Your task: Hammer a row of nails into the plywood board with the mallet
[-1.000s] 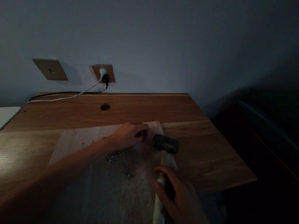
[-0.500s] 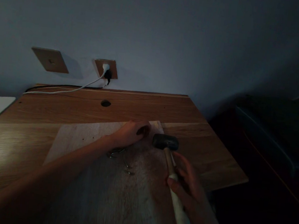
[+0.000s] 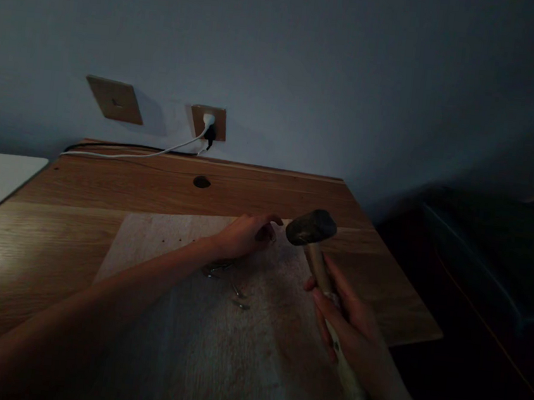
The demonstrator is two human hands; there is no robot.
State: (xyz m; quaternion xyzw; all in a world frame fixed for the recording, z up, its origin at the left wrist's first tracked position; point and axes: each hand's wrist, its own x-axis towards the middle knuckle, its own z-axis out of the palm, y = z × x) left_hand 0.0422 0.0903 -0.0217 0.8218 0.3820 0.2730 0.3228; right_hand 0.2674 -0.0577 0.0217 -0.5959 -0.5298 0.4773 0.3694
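A mallet (image 3: 312, 227) with a dark, blunt head and a pale wooden handle is in my right hand (image 3: 347, 317). Its head is raised above the board's far right part, and my fingers wrap around the handle below it. My left hand (image 3: 244, 236) rests at the far edge of a pale wooden board (image 3: 204, 340), just left of the mallet head. Its fingers are curled; what is between them, if anything, is too dark to make out. Several small, shiny, curved metal pieces (image 3: 239, 292) lie on the board below my left wrist.
The board lies on a brown wooden desk (image 3: 267, 195) against a wall. A round cable hole (image 3: 201, 182) is near the back. White and black cables (image 3: 157, 154) run to a wall socket (image 3: 218, 115). A white surface (image 3: 2, 178) adjoins on the left; a dark padded object (image 3: 486, 248) stands right.
My right hand has lifted the mallet head up and slightly right. My left hand stays near the board's far edge, its index finger now more raised. The whole view has shifted a little.
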